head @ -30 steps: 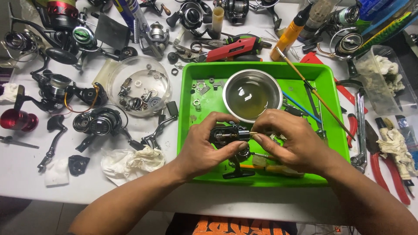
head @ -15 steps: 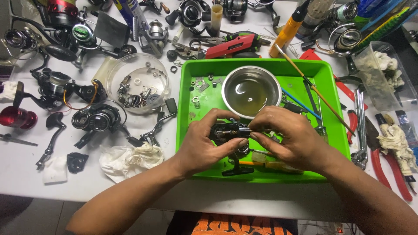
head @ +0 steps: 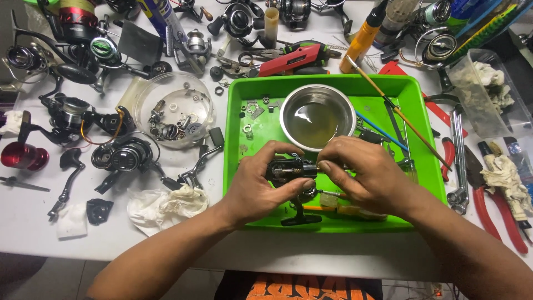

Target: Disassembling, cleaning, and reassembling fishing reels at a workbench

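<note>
Black reel body point(head: 290, 171) gripped by both hands above green tray point(head: 422, 139).

Single head-worn view, steep downward look, close over green tray point(head: 422, 133), cluttered white table point(head: 33, 239)

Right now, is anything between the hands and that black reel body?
Nothing visible. The left hand and right hand both grip the reel body directly, above the green tray, near the steel bowl.

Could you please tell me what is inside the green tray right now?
The green tray holds a steel bowl of liquid, small parts and thin rods. Both hands cover the reel body and whatever lies beneath.
</note>
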